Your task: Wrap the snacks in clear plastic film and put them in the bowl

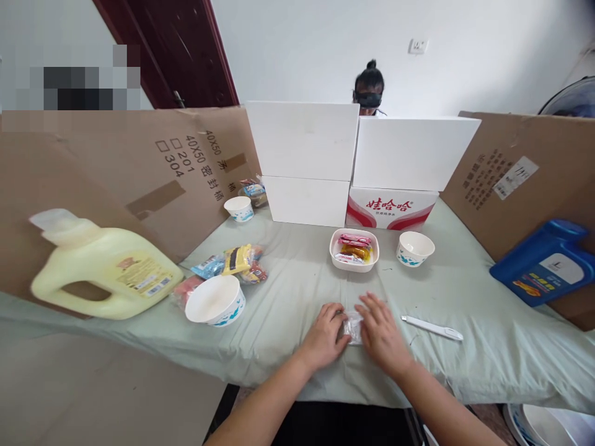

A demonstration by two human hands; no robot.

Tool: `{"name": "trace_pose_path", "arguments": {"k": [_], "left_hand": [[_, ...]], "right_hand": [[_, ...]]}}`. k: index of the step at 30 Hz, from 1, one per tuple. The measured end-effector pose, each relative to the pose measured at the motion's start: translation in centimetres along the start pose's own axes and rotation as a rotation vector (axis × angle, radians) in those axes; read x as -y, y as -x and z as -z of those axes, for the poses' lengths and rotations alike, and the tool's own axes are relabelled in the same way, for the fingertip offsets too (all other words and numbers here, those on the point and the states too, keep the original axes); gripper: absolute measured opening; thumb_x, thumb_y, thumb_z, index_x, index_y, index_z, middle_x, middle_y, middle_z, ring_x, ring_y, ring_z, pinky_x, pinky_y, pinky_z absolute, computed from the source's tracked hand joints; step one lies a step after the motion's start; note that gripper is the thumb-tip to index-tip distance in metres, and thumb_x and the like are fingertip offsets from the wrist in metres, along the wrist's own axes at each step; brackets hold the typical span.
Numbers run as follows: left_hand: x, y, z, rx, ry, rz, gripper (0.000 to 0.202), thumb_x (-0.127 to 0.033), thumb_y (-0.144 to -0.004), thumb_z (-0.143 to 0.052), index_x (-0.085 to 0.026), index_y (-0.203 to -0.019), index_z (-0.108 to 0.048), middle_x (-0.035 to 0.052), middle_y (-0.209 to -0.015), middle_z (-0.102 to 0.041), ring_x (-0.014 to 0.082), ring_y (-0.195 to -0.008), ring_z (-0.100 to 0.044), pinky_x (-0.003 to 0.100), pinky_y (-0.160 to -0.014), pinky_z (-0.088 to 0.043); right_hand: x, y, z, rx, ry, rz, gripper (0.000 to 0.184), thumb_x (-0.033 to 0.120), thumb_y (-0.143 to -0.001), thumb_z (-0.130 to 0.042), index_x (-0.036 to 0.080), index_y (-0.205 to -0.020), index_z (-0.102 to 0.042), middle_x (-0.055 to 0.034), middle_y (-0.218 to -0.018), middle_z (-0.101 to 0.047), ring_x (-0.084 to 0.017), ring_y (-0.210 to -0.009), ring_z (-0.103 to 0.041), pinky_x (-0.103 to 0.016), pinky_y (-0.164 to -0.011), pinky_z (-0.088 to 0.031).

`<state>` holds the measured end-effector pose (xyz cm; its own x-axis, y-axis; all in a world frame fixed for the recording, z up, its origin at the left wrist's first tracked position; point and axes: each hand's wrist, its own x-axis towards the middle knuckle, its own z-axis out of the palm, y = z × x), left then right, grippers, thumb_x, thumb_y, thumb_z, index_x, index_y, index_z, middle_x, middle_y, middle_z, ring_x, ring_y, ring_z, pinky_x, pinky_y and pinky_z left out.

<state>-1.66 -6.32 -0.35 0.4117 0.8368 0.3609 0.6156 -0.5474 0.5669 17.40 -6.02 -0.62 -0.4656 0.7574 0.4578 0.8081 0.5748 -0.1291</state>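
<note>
Clear plastic packet (pixel 353 328) | on cloth-covered tabletop (pixel 292 272) | left hand (pixel 324 336): at left edge, cannot tell grip closure | right hand (pixel 382 334): at right edge, grip apart

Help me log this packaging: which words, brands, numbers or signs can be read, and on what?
"40X50 汤桶": left carton
"40X50 密封桶": left carton
"201": left carton
"304": left carton
"娃哈哈 ®": red-and-white box
"饮用纯净水": red-and-white box
Too small or blurred to read: right carton, yellow jug, blue bottle, snack packets
</note>
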Motion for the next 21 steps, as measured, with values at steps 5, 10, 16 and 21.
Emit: {"name": "trace_pose_path", "arguments": {"k": [5, 10, 16, 21], "left_hand": [[0.3, 0.7, -0.1, -0.016, -0.075, 0.025, 0.042, -0.013, -0.077, -0.059, -0.020, -0.119, -0.056, 0.0103, -0.128, -0.052, 0.0285, -0.124, -0.046, 0.050, -0.105, -0.043], [1.5, 2.1, -0.7, -0.157, -0.207, 0.022, 0.032, -0.010, -0.085, -0.044, -0.019, -0.112, -0.059, 0.0108, -0.119, -0.059, 0.0275, -0.117, -0.054, 0.051, -0.099, -0.048], [1.9, 2.4, -1.6, -0.211, -0.316, 0.010, 0.030, -0.015, -0.083, -0.048, -0.022, -0.110, -0.061, 0.0101, -0.119, -0.060, 0.0293, -0.113, -0.056, 0.050, -0.094, -0.052], [1.8, 2.3, -1.6, -0.177, -0.363, 0.008, 0.033, -0.015, -0.083, -0.048, -0.023, -0.112, -0.061, 0.0100, -0.119, -0.060, 0.0293, -0.114, -0.056, 0.049, -0.095, -0.051]], "right_hand": [[1.8, 0.6, -0.9, 0.365, -0.062, 0.054, 0.071, 0.044, -0.091, -0.048, 0.011, -0.149, -0.026, -0.0152, -0.154, -0.027, -0.028, -0.143, -0.021, -0.049, -0.115, -0.025], [2.4, 2.5, -1.0, 0.384, -0.077, 0.064, 0.086, 0.050, -0.083, -0.058, 0.008, -0.150, -0.024, -0.0180, -0.155, -0.020, -0.034, -0.143, -0.019, -0.051, -0.115, -0.026], [0.3, 4.1, 3.0, 0.227, -0.103, 0.380, 0.049, 0.018, -0.089, -0.042, 0.032, -0.136, -0.046, 0.0028, -0.123, -0.066, -0.016, -0.109, -0.063, -0.028, -0.088, -0.054], [-10.2, -4.0, 8.0, -0.121, 0.054, -0.017, 0.041, 0.007, -0.083, -0.036, 0.023, -0.106, -0.065, -0.0051, -0.106, -0.070, -0.020, -0.099, -0.062, -0.037, -0.087, -0.051]]}}
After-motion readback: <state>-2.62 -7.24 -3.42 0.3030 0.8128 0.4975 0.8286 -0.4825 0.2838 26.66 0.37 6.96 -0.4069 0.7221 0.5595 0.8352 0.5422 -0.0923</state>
